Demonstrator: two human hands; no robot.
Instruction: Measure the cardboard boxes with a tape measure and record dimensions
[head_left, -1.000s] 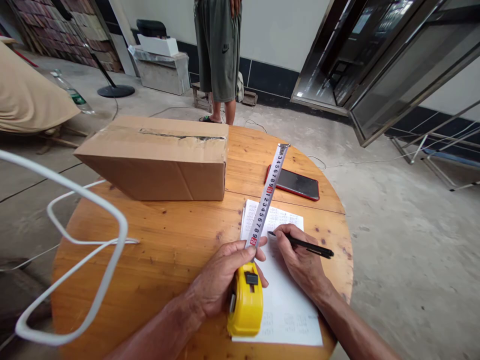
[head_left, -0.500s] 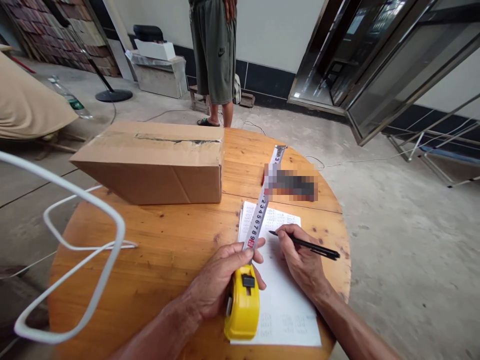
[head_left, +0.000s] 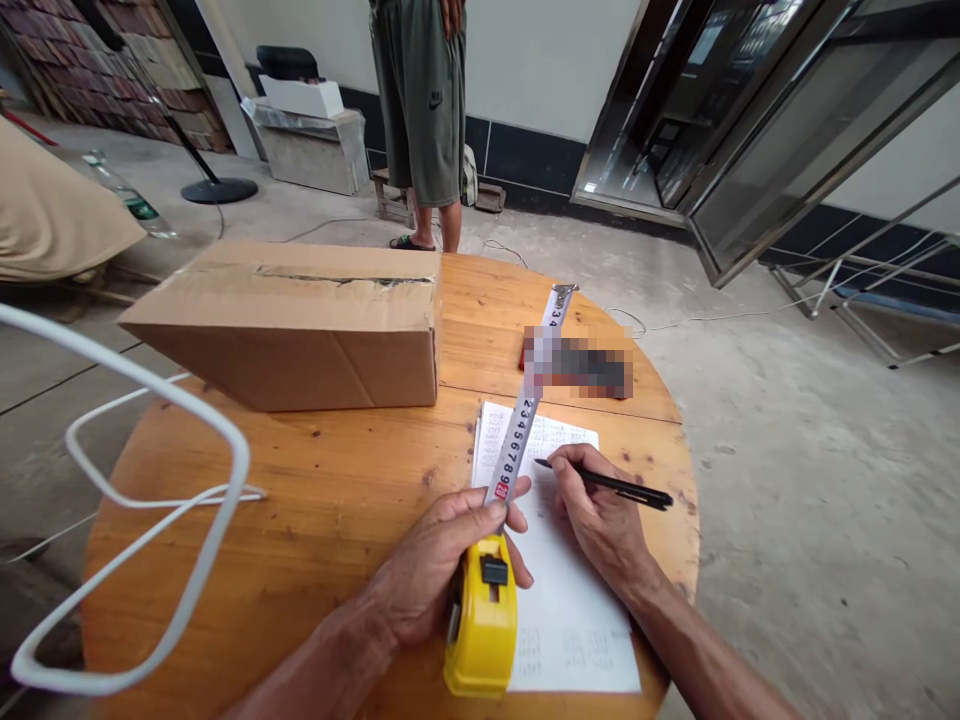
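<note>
Over the white paper sheet [head_left: 562, 590], the right hand [head_left: 602, 515] pinches a slim black pen [head_left: 630, 489] pointing leftward, while the left hand [head_left: 439, 545] clasps a yellow plastic tape measure [head_left: 481, 630] at the sheet's left edge.

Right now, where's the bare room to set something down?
Widest bare tabletop: between cardboard box, white loop and left hand. Smaller: between box and blurred dark item. Crowded: around the paper, with tape measure, pen and right hand.
</note>
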